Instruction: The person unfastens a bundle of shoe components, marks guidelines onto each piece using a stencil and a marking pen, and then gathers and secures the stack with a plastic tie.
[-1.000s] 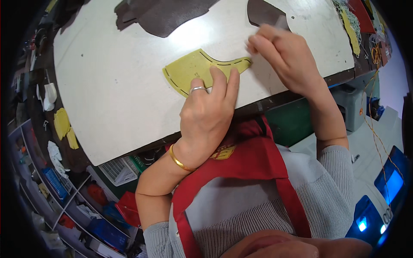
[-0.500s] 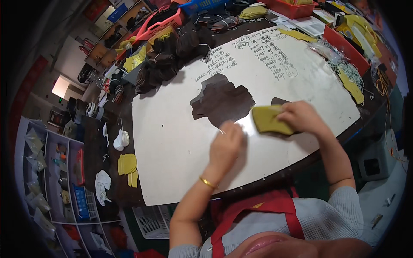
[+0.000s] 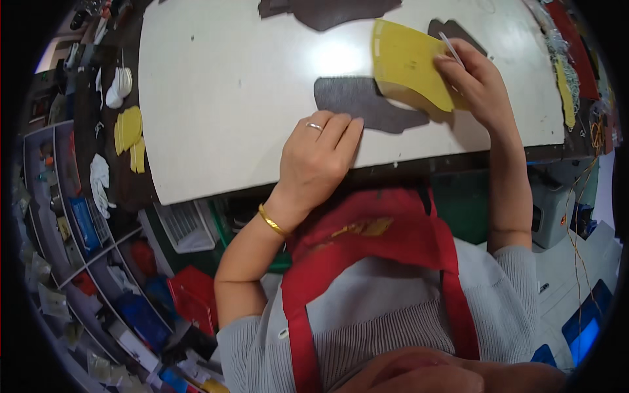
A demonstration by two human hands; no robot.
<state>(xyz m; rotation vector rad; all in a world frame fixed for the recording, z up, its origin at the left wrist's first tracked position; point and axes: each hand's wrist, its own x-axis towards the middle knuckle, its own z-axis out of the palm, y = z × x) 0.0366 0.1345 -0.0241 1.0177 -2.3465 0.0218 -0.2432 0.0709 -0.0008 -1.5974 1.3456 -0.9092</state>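
A dark grey cut piece point(image 3: 360, 101), perhaps leather or fabric, lies near the table's front edge. Resting on its near left edge are the fingertips of my left hand point(image 3: 318, 157), laid down and slightly spread, with nothing gripped. My right hand point(image 3: 478, 82) is closed on a curved yellow template point(image 3: 409, 62), thumb and fingers pinching its right side. The template is tilted over the right end of the grey piece. A thin whitish pen-like stick point(image 3: 452, 50) juts up from the same hand. Behind that hand another dark piece point(image 3: 458, 36) shows in part.
Dark pieces point(image 3: 334, 10) lie at the far edge of view on the white tabletop point(image 3: 229, 124). Yellow pieces point(image 3: 128, 131), a white stack point(image 3: 119, 87) and a white cloth point(image 3: 99, 183) sit along the left. A red bin point(image 3: 573, 46) and cords stand at the right.
The view has tipped down toward the table's front edge. A dark grey piece now lies under my left fingers. My right hand has brought the yellow template over it.
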